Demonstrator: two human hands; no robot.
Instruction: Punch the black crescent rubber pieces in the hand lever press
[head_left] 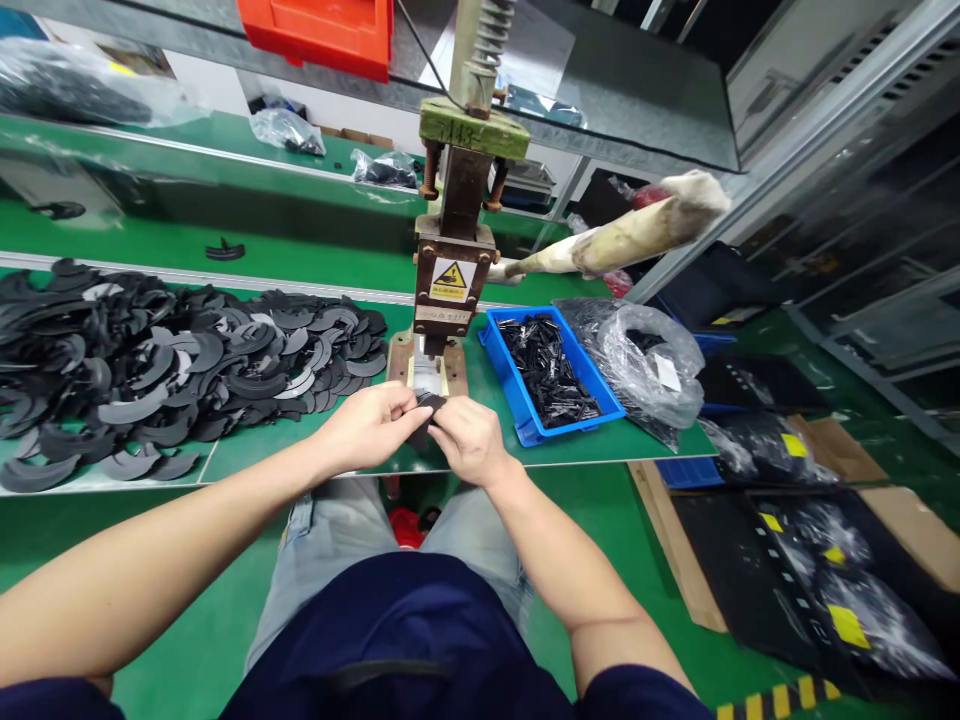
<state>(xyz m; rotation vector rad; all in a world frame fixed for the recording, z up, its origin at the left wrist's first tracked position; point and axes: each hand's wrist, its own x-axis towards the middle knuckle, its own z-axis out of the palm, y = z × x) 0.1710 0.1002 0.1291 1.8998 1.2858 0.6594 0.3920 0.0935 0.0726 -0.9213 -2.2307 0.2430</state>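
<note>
Both hands meet in front of the base of a hand press (pixel 454 270). Between their fingertips is a small black plastic part (pixel 426 408), partly hidden by the fingers. My left hand (pixel 379 420) pinches it from the left, and my right hand (pixel 469 435) grips it from the right. Just beyond the fingers, a pale metal fixture (pixel 429 376) sits under the press ram. A large heap of curved black plastic pieces (pixel 157 370) spreads to the left. To the right, a blue bin (pixel 531 432) holds many small black clips (pixel 551 370).
The press lever (pixel 615 240), wrapped in pale material, sticks out to the right. Beside the bin lies a clear plastic bag (pixel 649 365). A red bin (pixel 319 35) stands on the shelf above. Cardboard boxes (pixel 832 450) with bagged parts are on the right. One curved piece (pixel 225 250) lies behind the heap.
</note>
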